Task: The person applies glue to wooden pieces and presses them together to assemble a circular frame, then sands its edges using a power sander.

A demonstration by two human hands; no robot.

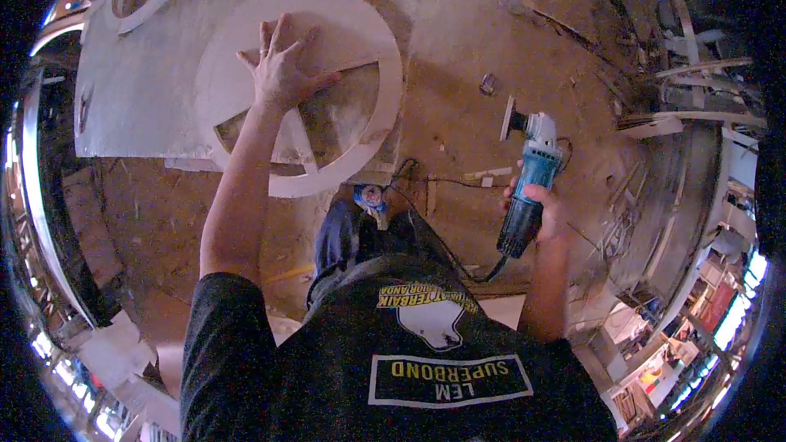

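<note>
My left hand [282,74] lies with its fingers spread on a round wooden piece [237,49] that has wedge-shaped cutouts, like a wheel with spokes. This piece rests on a flat pale board [123,115]. On the right, my right hand [547,209] is wrapped round the body of a teal and black angle grinder [539,172]. The grinder's disc [508,119] faces left, apart from the wooden piece. Whether the disc is spinning I cannot tell. A black cord [494,268] runs from the grinder's rear end.
Another curved wooden ring [135,20] lies at the upper left. A small clear object [488,84] sits on the brown floor [458,123]. Wood scraps [626,221] and curved strips [655,127] are piled to the right. The cord loops near my feet.
</note>
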